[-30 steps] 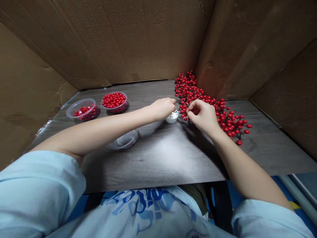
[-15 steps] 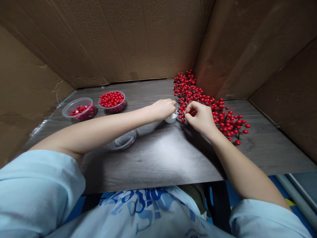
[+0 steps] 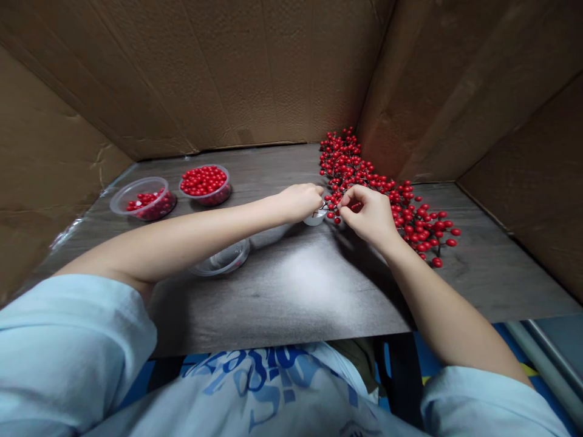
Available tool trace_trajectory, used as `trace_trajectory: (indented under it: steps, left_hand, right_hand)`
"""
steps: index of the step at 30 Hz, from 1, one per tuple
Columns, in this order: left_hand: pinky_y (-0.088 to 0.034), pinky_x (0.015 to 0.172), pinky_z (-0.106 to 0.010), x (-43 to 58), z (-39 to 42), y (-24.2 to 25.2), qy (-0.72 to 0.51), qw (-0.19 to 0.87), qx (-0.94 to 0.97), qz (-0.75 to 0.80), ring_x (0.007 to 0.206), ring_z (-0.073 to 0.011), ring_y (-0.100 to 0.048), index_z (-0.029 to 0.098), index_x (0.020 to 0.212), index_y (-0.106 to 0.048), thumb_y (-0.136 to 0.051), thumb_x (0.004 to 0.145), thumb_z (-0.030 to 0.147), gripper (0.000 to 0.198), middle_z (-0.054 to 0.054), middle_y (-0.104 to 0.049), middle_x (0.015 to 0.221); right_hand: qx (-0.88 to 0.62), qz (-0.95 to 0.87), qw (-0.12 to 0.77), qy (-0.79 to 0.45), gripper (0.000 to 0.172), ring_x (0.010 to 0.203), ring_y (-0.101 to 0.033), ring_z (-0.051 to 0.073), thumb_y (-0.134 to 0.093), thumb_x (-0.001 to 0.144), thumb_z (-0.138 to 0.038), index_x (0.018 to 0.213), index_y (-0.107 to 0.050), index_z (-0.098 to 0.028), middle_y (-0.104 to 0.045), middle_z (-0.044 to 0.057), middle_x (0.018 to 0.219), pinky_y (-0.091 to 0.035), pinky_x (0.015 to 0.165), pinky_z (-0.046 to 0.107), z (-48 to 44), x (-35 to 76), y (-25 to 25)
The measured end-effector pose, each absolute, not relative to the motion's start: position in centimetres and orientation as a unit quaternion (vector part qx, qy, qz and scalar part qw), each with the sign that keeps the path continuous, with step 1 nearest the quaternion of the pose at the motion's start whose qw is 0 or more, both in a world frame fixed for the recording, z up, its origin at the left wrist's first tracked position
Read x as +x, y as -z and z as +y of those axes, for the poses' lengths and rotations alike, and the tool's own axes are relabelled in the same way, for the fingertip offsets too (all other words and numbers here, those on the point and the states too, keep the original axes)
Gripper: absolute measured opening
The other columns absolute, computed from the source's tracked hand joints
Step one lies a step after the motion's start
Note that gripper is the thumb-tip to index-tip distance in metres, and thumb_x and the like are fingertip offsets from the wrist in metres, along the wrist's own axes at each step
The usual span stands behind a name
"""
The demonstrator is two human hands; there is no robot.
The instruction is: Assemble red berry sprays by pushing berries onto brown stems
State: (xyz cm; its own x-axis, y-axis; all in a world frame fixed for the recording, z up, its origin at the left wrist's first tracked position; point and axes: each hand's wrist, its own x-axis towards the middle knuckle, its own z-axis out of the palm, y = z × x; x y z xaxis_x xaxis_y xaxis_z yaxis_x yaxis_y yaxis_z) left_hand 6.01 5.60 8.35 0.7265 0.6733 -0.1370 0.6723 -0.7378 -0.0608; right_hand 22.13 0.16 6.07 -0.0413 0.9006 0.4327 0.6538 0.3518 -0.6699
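Observation:
My left hand point(image 3: 302, 202) is closed, knuckles up and fingertips turned down over a small white cup point(image 3: 314, 219). Its fingers hide whatever they hold. Just to the right, my right hand point(image 3: 368, 213) makes a pinch, thumb against forefinger, at the near left side of a sprig of red berries point(image 3: 412, 226) with thin dark stems. A thin stem shows in the narrow gap between the two hands, beside the cup. My right fingertips appear to grip part of this sprig, though the exact spot is hard to see.
On the left stand two clear round tubs, one full of red berries point(image 3: 204, 181) and one partly filled point(image 3: 144, 200). A clear tub or lid point(image 3: 223, 258) lies under my left forearm. Cardboard walls point(image 3: 255, 79) enclose the back and sides of the grey wooden table point(image 3: 282, 303).
Both hands keep nearly the same places. The stem end between them shows less plainly, and a red berry now shows there. The view has shifted very slightly.

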Motion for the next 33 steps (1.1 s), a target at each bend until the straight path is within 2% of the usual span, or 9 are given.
trace_trajectory:
  steps: [5, 10, 16, 22, 29, 33]
  left_hand:
    - [-0.036, 0.065, -0.027, 6.0, 5.9, -7.8, -0.058, -0.004, -0.93, -0.364, 0.089, -0.0201, -0.06, 0.008, 0.1, -0.061, -0.036, 0.088, 0.017, 0.029, -0.011, -0.063, 0.094]
    - [-0.035, 0.064, -0.027, 5.5, 6.2, -8.4, -0.069, 0.043, -0.939, -0.333, 0.085, -0.0197, -0.058, 0.008, 0.089, -0.067, -0.042, 0.084, 0.013, 0.026, -0.012, -0.062, 0.091]
    - [-0.032, 0.061, -0.024, 5.0, 6.5, -9.4, -0.039, 0.063, -0.946, -0.317, 0.077, -0.0144, -0.055, 0.012, 0.085, -0.069, -0.045, 0.084, 0.015, 0.025, -0.01, -0.062, 0.09]
    - [-0.03, 0.059, -0.025, 4.8, 5.8, -10.0, -0.067, 0.094, -0.94, -0.321, 0.081, -0.0164, -0.056, 0.013, 0.09, -0.069, -0.041, 0.086, 0.017, 0.029, -0.01, -0.061, 0.093]
    - [-0.034, 0.061, -0.026, 4.6, 5.7, -9.9, -0.068, 0.085, -0.938, -0.328, 0.085, -0.0185, -0.057, 0.012, 0.091, -0.069, -0.037, 0.087, 0.016, 0.032, -0.01, -0.06, 0.094]
    - [-0.039, 0.065, -0.026, 3.9, 6.2, -9.7, -0.025, 0.054, -0.937, -0.343, 0.084, -0.0179, -0.058, 0.015, 0.095, -0.069, -0.04, 0.086, 0.019, 0.03, -0.009, -0.061, 0.096]
  right_hand:
    - [-0.555, -0.704, 0.415, -0.152, 0.005, 0.057, -0.052, 0.01, -0.054, 0.063, -0.011, 0.064, -0.055, -0.015, -0.062, 0.0, 0.066, -0.039, 0.057, 0.022, 0.1, 22.1, -6.1]
    - [-0.561, -0.697, 0.42, -0.156, 0.005, 0.06, -0.054, 0.012, -0.055, 0.063, -0.011, 0.063, -0.055, -0.015, -0.062, 0.001, 0.065, -0.04, 0.059, 0.023, 0.2, 22.2, -6.3]
    - [-0.55, -0.684, 0.444, -0.179, 0.003, 0.061, -0.055, 0.013, -0.055, 0.062, -0.012, 0.062, -0.054, -0.015, -0.062, 0.001, 0.064, -0.041, 0.061, 0.024, 0.4, 22.5, -6.4]
    - [-0.541, -0.68, 0.457, -0.191, 0.003, 0.061, -0.055, 0.012, -0.055, 0.063, -0.014, 0.063, -0.053, -0.015, -0.061, 0.001, 0.064, -0.042, 0.06, 0.024, 0.4, 22.4, -6.2]
    - [-0.54, -0.672, 0.464, -0.204, 0.003, 0.061, -0.053, 0.012, -0.056, 0.062, -0.015, 0.063, -0.054, -0.015, -0.06, 0.001, 0.064, -0.041, 0.06, 0.025, 0.5, 22.5, -6.2]
    - [-0.507, -0.629, 0.51, -0.295, 0.011, 0.059, -0.052, 0.011, -0.062, 0.061, -0.021, 0.065, -0.053, -0.016, -0.059, 0.001, 0.065, -0.04, 0.058, 0.025, 0.7, 22.7, -6.3]
